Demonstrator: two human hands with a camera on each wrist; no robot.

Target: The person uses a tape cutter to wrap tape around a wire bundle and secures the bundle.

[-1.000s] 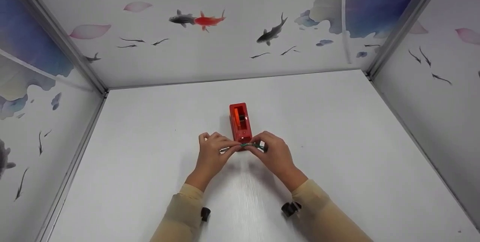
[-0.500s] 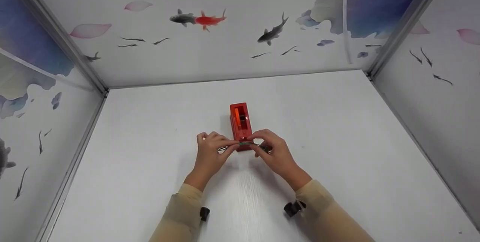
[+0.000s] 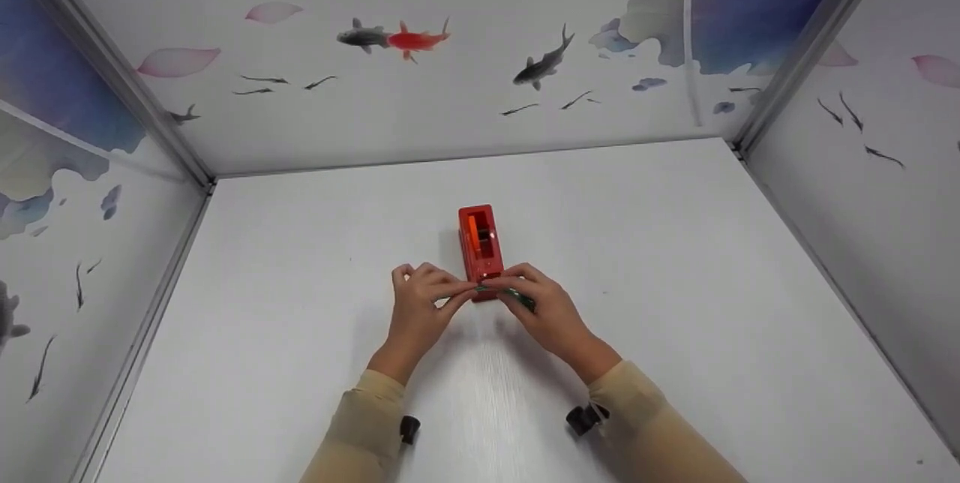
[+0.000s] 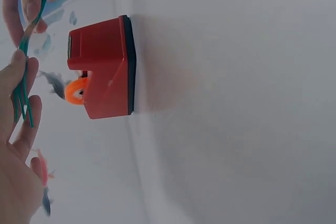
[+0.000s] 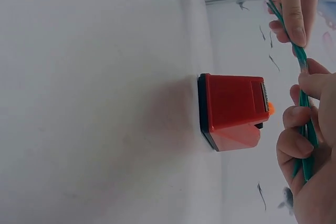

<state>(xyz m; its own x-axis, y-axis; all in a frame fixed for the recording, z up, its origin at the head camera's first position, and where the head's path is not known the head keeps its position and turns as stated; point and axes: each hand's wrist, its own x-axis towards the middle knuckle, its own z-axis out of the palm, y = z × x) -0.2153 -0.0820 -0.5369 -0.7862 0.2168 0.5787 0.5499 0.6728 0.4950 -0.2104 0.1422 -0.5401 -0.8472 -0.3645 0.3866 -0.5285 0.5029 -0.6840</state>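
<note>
Both hands hold a bundle of thin green strands just in front of a red tape dispenser. The strands' exact kind is unclear. My left hand pinches the bundle between thumb and fingers; loose strand ends spread along its fingers in the left wrist view. My right hand pinches it close beside the left fingertips, the other end lying under its curled fingers. A pale band, perhaps tape, shows around the bundle between the hands. An orange ring sits in the dispenser, whose toothed cutter faces the hands.
The dispenser stands on a white tabletop. Printed panels with fish and petals enclose it at the back and both sides, joined by metal corner posts. Small black devices are at both wrists.
The right fingers shifted slightly right along the bundle, with index and thumb apart, then came back in toward the left fingertips and now cover more of it. Left hand and dispenser stay nearly still.
</note>
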